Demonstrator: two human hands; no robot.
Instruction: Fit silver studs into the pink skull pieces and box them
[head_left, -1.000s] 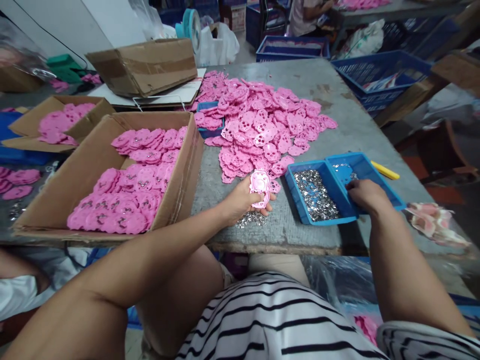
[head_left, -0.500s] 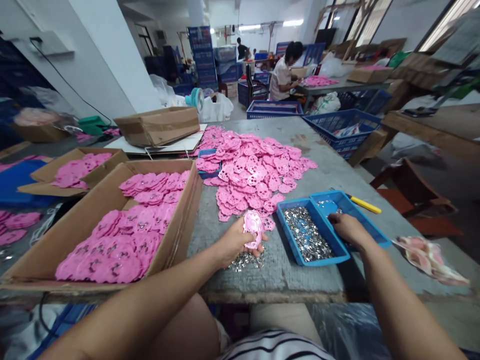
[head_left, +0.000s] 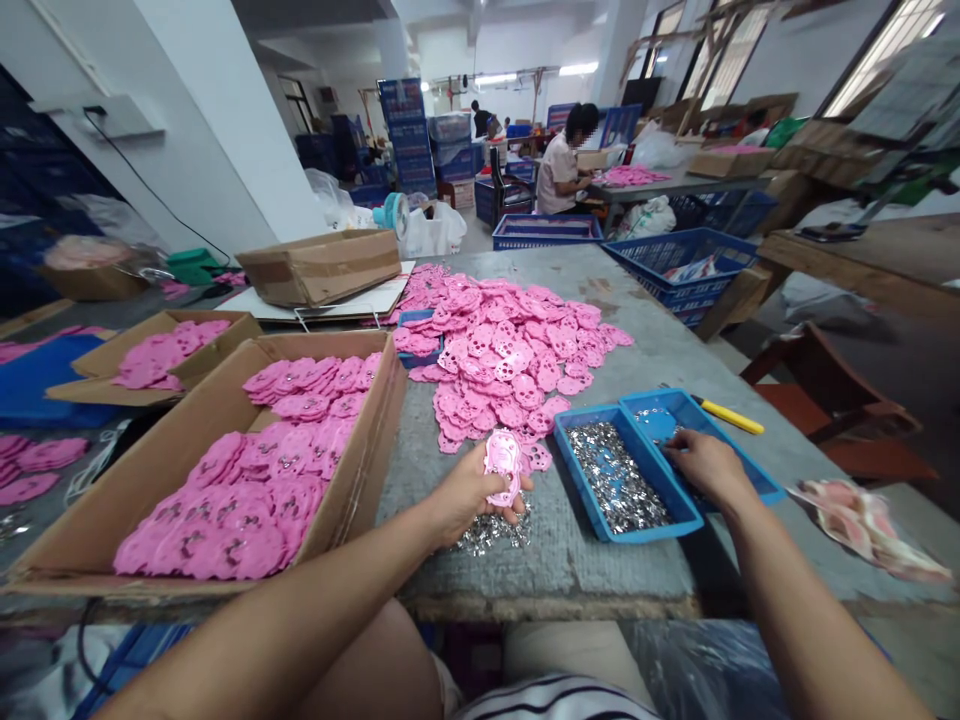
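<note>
My left hand [head_left: 469,497] is closed on a pink plastic piece [head_left: 503,466] with holes and a scalloped edge, its thumb on top and fingers underneath. Under that hand lies a small heap of shiny metal parts [head_left: 491,532] on the table. My right hand [head_left: 703,462] reaches down into the right-hand blue tray [head_left: 754,482], fingers bent and pinched together near its inner wall; what they hold, if anything, is too small to make out. Beside it, the left-hand blue tray [head_left: 643,533] contains many small metal parts. A large pile of pink pieces [head_left: 510,345] spreads beyond my left hand.
A cardboard box [head_left: 386,430] with stacked pink pieces stands at the left. Behind it are a smaller open box [head_left: 67,365] and another carton [head_left: 319,268]. A yellow-handled tool [head_left: 731,415] lies past the trays. A person [head_left: 562,165] sits at a farther table.
The whole view has shifted slightly as the head moved. My left hand keeps the pink piece in almost the same place. My right hand stays in the right-hand tray, its fingers slightly shifted.
</note>
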